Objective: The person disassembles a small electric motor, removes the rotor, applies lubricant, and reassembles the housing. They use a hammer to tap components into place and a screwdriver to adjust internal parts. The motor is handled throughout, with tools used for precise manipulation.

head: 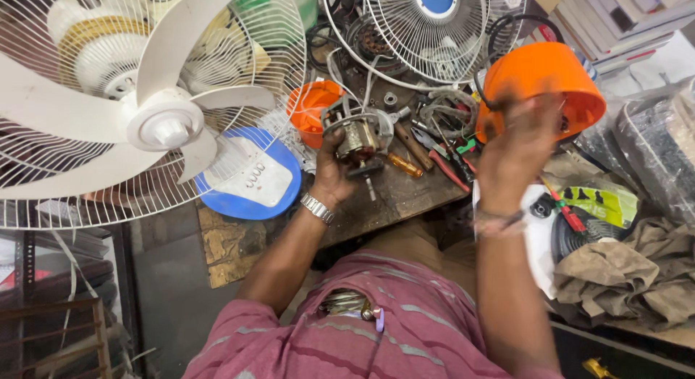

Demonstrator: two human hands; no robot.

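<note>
Already stripped: fan motor (356, 139) bare, out of housing, gripped in left hand (334, 173) above tabletop (405, 194) centre. Right hand (517, 144) raised at right, fingers closed around orange motor cover (543, 75), blurred. Cover and motor well apart; pliers (443, 162) and screwdriver (402, 164) lie between. Rejoining, by judgement, not done.

Orange cover (539, 78) (striped maroon shirt (376, 328))

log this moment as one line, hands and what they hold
left hand: holds fan motor over workbench | right hand: lifts orange housing | pliers on bench
</note>
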